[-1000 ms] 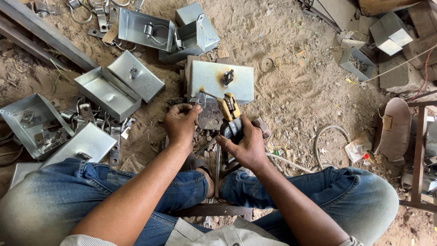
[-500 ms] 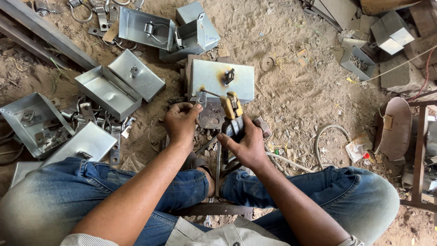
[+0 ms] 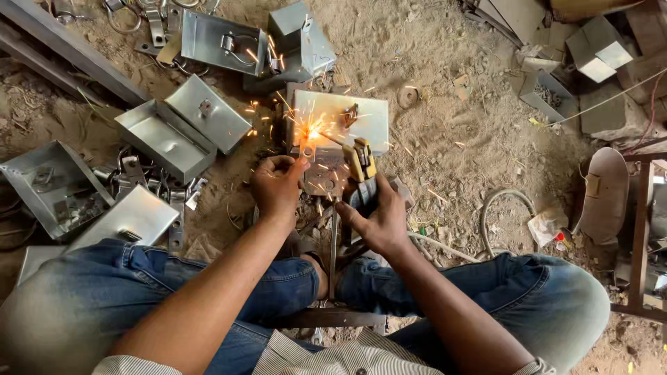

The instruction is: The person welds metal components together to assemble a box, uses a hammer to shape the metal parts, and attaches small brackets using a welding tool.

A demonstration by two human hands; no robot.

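Sparks have just burst at the small metal piece (image 3: 314, 163) the left hand (image 3: 278, 186) pinches; the right hand (image 3: 379, 215) grips, seemingly, an electrode holder (image 3: 360, 161).

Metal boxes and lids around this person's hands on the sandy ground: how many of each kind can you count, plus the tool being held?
Open grey metal boxes: 3
Flat grey metal lids or plates: 4
Yellow-handled welding holder, in the right hand: 1
Small metal piece, held by the left hand: 1
Total: 9
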